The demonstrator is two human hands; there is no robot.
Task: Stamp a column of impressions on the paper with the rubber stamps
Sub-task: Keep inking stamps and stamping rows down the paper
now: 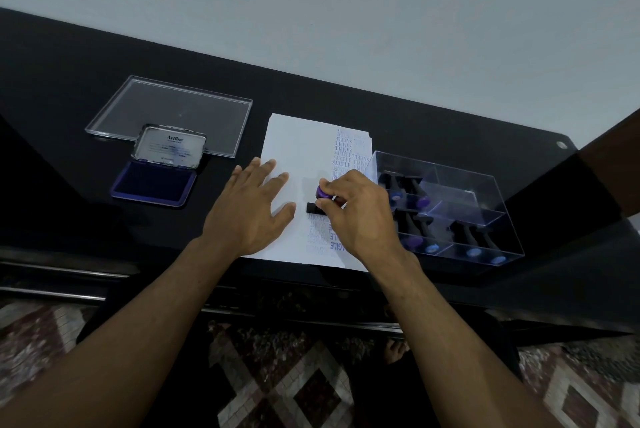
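A white sheet of paper (298, 147) lies on the black table, with columns of blue stamped words down its right part. My right hand (360, 216) grips a rubber stamp (320, 197) with a purple knob and a black base. The base sits on the paper just above a column of faint impressions. My left hand (254, 209) lies flat with spread fingers on the paper's left edge. An open ink pad (154, 183) with a blue pad and a raised metal lid sits to the left.
A clear plastic box (450, 209) holding several more stamps stands right of the paper. Its clear lid (173, 112) lies flat behind the ink pad. The table's front edge (277, 275) runs just below the paper, with patterned floor beneath.
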